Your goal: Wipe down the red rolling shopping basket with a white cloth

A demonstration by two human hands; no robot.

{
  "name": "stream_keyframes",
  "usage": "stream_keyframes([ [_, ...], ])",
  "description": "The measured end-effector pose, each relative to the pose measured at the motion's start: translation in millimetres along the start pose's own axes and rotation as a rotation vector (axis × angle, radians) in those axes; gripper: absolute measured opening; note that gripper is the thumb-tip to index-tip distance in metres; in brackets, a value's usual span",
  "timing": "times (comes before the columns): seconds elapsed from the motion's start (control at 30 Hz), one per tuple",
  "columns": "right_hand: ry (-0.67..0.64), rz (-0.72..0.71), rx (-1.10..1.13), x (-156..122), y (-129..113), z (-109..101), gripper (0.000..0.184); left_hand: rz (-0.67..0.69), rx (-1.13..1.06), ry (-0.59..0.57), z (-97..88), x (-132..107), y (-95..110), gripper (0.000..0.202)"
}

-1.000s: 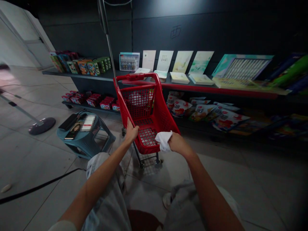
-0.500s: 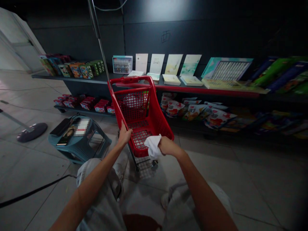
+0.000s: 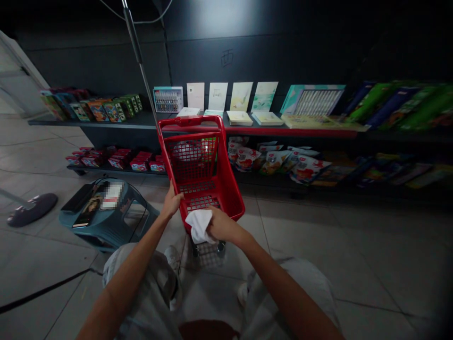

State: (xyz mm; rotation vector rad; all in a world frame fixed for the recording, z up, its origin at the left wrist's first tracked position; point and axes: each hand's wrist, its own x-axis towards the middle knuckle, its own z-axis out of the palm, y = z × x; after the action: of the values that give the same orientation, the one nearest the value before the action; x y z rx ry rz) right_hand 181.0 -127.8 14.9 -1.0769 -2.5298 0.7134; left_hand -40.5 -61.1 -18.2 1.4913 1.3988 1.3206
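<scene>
In front of me stands a small red shopping cart (image 3: 231, 189) with a grid-patterned basket and dark wheels. My left hand (image 3: 172, 200) is closed around the left rim of its basket. A white cloth (image 3: 200, 224) is bunched in my right hand (image 3: 221, 224), whose fingers are partly hidden behind it. The cloth lies against the near rim of the basket, close to the front edge.
Left of the cart is a blue-grey plastic stool (image 3: 116, 231) with phone-like items on top. A round-based stand (image 3: 33, 210) is farther left. Behind, a dark shelf (image 3: 155, 123) bears boxes and booklets, with snack bags (image 3: 274, 160) below. A black cable (image 3: 46, 290) crosses the floor.
My right hand has moved the cloth leftward along the near rim of the basket. My left hand keeps its hold on the left rim. The whole view has shifted slightly.
</scene>
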Motion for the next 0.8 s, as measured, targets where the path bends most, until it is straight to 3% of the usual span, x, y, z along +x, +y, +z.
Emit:
stream_keyframes([
  [0.1, -0.049, 0.003, -0.117, -9.8, 18.5, -24.4, 0.022, 0.008, -0.026, -0.025, -4.2, 4.5, -4.3, 0.099],
  [0.2, -0.008, 0.051, -0.266, -25.2, 33.8, -46.9, 0.017, -0.012, -0.013, -0.042, -5.5, 6.7, -7.1, 0.098],
  [0.3, 0.098, 0.180, -0.357, -36.1, 38.7, -51.7, 0.014, -0.011, -0.019, -0.058, -3.7, 5.5, -5.6, 0.092],
  [0.4, 0.110, 0.216, -0.352, -40.5, 35.9, -45.5, 0.016, -0.006, -0.025, -0.065, 0.1, 2.9, -1.0, 0.089],
  [0.63, -0.105, 0.169, -0.129, -38.7, 30.1, -48.3, 0.021, 0.006, -0.054, -0.124, 10.5, -2.3, 11.0, 0.087],
  [0.8, -0.328, -0.023, 0.047, 1.8, 37.1, -40.3, 0.025, -0.025, -0.011, -0.155, 13.2, -7.4, 16.3, 0.084],
])
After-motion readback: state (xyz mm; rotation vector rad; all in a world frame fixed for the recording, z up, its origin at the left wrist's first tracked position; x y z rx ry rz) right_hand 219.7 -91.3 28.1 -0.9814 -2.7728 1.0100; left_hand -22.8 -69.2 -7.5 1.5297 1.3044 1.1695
